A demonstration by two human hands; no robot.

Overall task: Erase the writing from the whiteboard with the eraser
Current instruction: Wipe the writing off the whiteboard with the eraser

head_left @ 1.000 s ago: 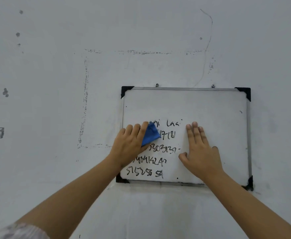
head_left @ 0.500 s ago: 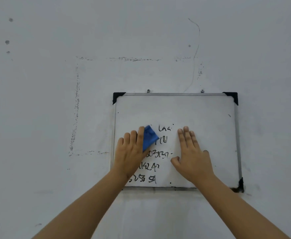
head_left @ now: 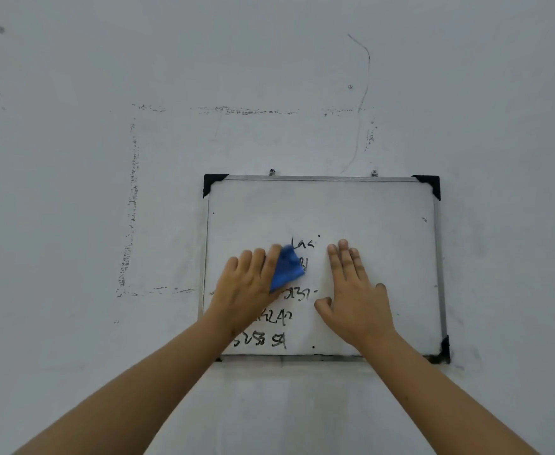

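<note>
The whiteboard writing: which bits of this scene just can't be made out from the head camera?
- Start of each writing line: hidden by the left hand.
- Most of the blue eraser: covered by that hand; its edges are blurred.
- Whiteboard's lower-left corner: behind the left forearm.
- Board under the right hand: hidden.
- Elbows: cut off by the bottom edge.

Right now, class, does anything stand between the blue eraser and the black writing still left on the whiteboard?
Nothing visible does. The left hand presses the blue eraser straight onto the metal-framed whiteboard, beside the remaining black writing. The right hand lies flat to the right of the text, covering none that shows.
</note>
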